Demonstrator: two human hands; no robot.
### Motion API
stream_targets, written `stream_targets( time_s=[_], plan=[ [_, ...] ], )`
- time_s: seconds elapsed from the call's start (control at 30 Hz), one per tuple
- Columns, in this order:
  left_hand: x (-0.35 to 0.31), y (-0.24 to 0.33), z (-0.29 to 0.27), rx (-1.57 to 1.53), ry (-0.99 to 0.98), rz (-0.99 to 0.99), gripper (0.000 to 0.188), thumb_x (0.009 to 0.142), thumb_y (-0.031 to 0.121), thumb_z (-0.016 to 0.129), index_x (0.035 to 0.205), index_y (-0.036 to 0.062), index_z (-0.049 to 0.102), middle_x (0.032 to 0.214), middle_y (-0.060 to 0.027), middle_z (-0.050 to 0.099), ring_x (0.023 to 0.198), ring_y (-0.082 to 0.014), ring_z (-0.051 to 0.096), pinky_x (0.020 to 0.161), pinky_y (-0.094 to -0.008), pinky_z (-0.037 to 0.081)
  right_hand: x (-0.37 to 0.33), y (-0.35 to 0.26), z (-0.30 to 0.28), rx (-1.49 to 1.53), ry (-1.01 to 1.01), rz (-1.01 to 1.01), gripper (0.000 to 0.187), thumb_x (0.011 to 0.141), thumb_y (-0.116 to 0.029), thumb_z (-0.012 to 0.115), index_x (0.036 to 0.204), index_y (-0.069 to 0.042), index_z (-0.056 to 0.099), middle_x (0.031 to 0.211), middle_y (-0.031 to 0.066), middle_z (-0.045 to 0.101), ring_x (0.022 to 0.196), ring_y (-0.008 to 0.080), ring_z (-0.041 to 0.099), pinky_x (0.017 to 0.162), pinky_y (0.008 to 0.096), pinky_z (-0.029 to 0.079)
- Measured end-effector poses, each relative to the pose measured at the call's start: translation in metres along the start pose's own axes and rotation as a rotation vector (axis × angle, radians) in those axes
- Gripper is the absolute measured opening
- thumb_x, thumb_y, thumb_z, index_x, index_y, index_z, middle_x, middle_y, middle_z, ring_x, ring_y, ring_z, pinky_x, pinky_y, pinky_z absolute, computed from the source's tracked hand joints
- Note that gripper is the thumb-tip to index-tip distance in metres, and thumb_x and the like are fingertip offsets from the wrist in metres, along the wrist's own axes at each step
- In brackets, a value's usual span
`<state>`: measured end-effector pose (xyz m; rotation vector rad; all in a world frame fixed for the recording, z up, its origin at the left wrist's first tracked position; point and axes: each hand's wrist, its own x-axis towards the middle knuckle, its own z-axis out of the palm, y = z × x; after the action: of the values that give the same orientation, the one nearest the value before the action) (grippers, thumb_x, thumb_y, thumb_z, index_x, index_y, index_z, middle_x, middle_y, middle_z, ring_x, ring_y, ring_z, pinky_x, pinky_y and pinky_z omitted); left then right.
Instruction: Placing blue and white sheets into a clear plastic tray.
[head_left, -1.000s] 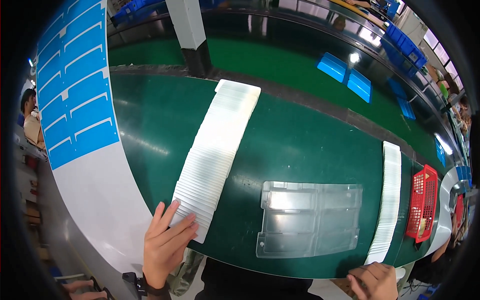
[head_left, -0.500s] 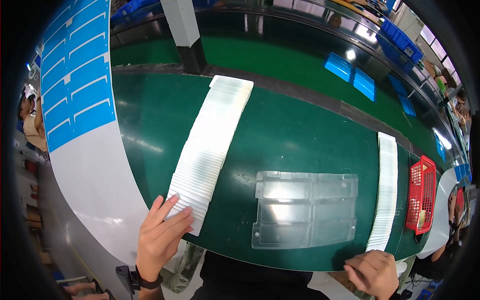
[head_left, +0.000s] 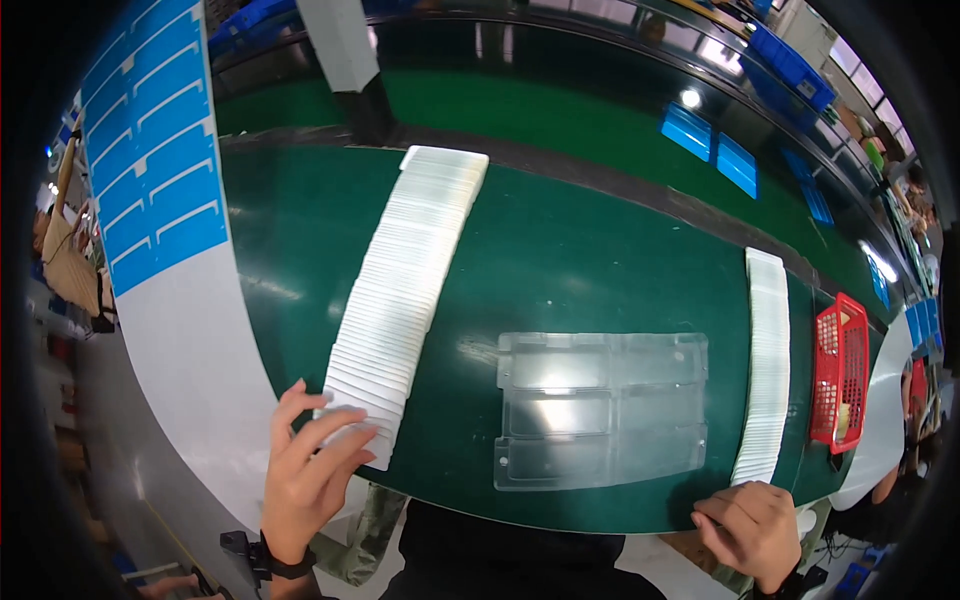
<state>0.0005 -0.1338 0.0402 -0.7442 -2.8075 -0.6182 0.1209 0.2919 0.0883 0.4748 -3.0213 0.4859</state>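
Note:
A long overlapping row of thin white plates (head_left: 405, 270) slants across the green table (head_left: 585, 240), left of centre. At its near end is my left hand (head_left: 305, 485), with fingers bent and spread over the last plates and nothing visibly gripped. A second, narrower row of white plates (head_left: 767, 370) runs along the right side. My right hand (head_left: 752, 532) is closed at that row's near end. Its fingers are curled in, and whatever they hold is hidden. Between the rows lies a clear plastic tray (head_left: 655, 400) with several shallow rectangular compartments.
A red plastic basket (head_left: 825, 385) stands right of the narrow row. At the left, a white sheet with blue panels (head_left: 170, 215) curves past the table. Beyond the table's dark far edge, blue sheets (head_left: 737, 166) lie on a green surface, near a pillar (head_left: 340, 45). Other people are at both sides.
The fingers of my left hand have bent and spread a little more over the row's near end. My right hand stays closed at its row. The whole view has shifted slightly.

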Motion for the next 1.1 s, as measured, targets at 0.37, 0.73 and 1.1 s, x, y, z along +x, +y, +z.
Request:
stream_targets(
  time_s=[0.37,0.73,1.1],
  plan=[
    [0.01,0.025,-0.027,-0.176,-0.2,-0.04,0.02,0.087,-0.012,0.075,0.103,-0.0001,0.076,0.096,-0.0157,0.068,0.089,-0.0325,0.065,0.079,-0.041,0.053,-0.037,0.064,-0.047,-0.089,0.098,0.29,0.022,0.082,-0.014,0.086,0.1,-0.007,0.076,0.09,0.0058,0.071,0.078,0.0275,0.068,0.069,0.0385,0.056],
    [0.002,0.046,0.027,-1.084,-0.169,-0.611,0.035,0.105,0.0,0.061,0.138,-0.0032,0.049,0.089,-0.0207,0.073,0.061,-0.0229,0.069,0.053,-0.0302,0.053,-0.057,0.08,-0.029,0.017,-0.078,0.253,0.037,0.08,-0.024,0.086,0.114,-0.012,0.079,0.107,0.0027,0.071,0.094,0.0245,0.066,0.083,0.0371,0.056],
    [0.024,0.062,0.029,-1.136,-0.261,-0.661,0.041,0.107,0.006,0.058,0.145,-0.0046,0.047,0.096,-0.0252,0.075,0.064,-0.0263,0.071,0.058,-0.0331,0.058,-0.059,0.073,-0.02,-0.029,-0.024,0.31,0.039,0.076,-0.022,0.089,0.112,-0.009,0.079,0.105,0.0037,0.074,0.096,0.0248,0.068,0.084,0.0376,0.057]
  ],
)
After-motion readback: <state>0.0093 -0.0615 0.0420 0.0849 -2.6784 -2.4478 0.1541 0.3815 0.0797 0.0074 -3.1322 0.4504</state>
